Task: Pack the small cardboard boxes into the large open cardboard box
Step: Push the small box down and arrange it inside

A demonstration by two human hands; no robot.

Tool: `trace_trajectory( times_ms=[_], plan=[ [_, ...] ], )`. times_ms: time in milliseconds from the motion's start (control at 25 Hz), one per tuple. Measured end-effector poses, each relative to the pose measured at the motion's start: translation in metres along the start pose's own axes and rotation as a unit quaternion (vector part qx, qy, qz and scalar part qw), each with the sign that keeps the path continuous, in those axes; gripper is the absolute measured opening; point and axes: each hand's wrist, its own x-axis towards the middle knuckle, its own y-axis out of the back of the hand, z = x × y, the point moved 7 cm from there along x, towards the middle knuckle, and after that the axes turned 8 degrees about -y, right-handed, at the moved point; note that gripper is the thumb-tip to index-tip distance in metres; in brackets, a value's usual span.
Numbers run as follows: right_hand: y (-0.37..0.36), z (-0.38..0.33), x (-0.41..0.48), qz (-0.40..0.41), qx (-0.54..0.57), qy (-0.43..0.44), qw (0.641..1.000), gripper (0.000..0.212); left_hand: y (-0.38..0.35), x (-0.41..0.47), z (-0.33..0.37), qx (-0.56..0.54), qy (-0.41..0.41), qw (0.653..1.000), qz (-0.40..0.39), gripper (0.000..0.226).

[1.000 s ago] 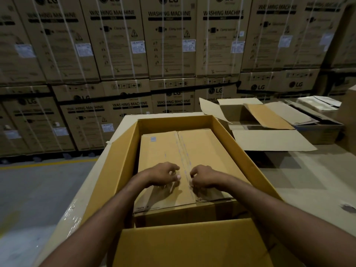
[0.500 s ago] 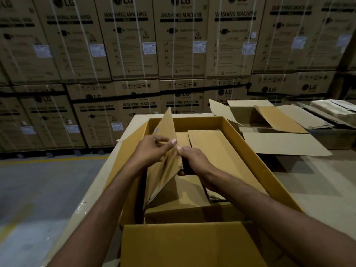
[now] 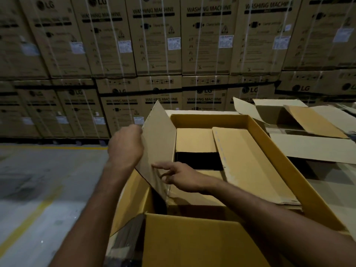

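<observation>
left hand [image 3: 126, 146] gripping raised flap [image 3: 157, 145], right hand [image 3: 180, 176] fingers touching it

the large box [image 3: 269, 143] stands open on top, yellow-brown inside, its near flap [image 3: 192, 243] folded out toward the viewer. a smaller box [image 3: 194, 139] sits inside and fills most of it. its left flap [image 3: 158, 143] is raised nearly upright, its right flap [image 3: 250, 166] lies flat, and a dark opening [image 3: 198, 160] shows between them.
</observation>
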Motion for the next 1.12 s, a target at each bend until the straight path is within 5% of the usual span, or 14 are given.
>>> trace_trajectory(
  times_ms=[120, 280, 400, 520, 680, 840, 920, 1040, 1120],
  plan=[
    [0.027, 0.022, -0.003, 0.046, -0.153, -0.011, 0.987, 0.041, -0.011, -0.011, 0.062, 0.088, -0.152, 0.984, 0.010, 0.026],
    [0.080, 0.079, -0.024, 0.154, -0.405, -0.135, 0.891, 0.052, -0.080, -0.015, 0.114, 0.021, -0.166, 0.961, -0.220, 0.015],
    [0.108, 0.105, -0.046, 0.150, -0.402, -0.198, 0.881, 0.053, -0.128, -0.018, 0.144, -0.069, -0.168, 0.934, -0.309, 0.014],
    [0.139, 0.093, -0.069, 0.206, -0.341, -0.171, 0.901, 0.042, -0.160, -0.024, 0.186, -0.224, -0.160, 0.881, -0.384, 0.031],
    [0.206, 0.063, -0.117, 0.320, -0.264, -0.161, 0.896, 0.021, -0.154, -0.011, 0.244, -0.355, -0.237, 0.832, -0.355, 0.069],
    [0.270, 0.072, -0.176, 0.398, -0.458, -0.252, 0.754, 0.020, -0.153, 0.010, 0.274, -0.284, -0.343, 0.848, -0.287, 0.080],
    [0.277, 0.088, -0.183, 0.387, -0.502, -0.276, 0.722, 0.025, -0.156, 0.012, 0.281, -0.276, -0.357, 0.848, -0.277, 0.080],
    [0.265, 0.101, -0.160, 0.361, -0.568, -0.240, 0.700, 0.038, -0.161, 0.008, 0.295, -0.288, -0.374, 0.837, -0.278, 0.080],
    [0.258, 0.112, -0.138, 0.344, -0.552, -0.200, 0.733, 0.034, -0.162, 0.006, 0.303, -0.284, -0.378, 0.836, -0.277, 0.079]
  ],
)
